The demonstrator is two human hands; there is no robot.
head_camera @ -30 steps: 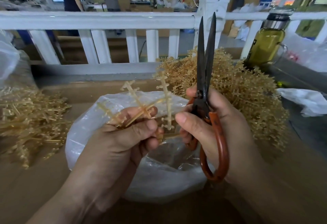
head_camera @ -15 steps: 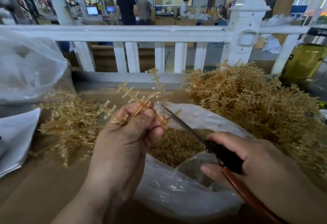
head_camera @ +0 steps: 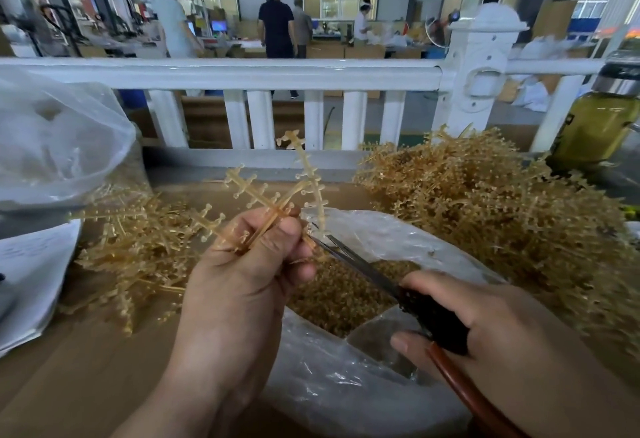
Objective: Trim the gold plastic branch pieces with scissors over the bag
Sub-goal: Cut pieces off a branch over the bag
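Gold plastic branch piece point(head_camera: 273, 202) sits pinched in our left grip point(head_camera: 242, 285), above the open bag point(head_camera: 329, 385). Our right grip point(head_camera: 502, 344) is wrapped round the scissors point(head_camera: 363, 269), blades narrowly parted at the upright stem's base. We'd seat the stem deep between the blades, clip clean, keep it over the bag mouth so offcuts drop in.

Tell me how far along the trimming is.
Done: a layer of gold cuttings already lies in the bag. In hand: the left hand grips one branch piece over the bag, and the right hand holds the scissors, blades at a sprig's base. Left: a large, seemingly untrimmed right pile. Whether the left pile is spent stems, I cannot tell.
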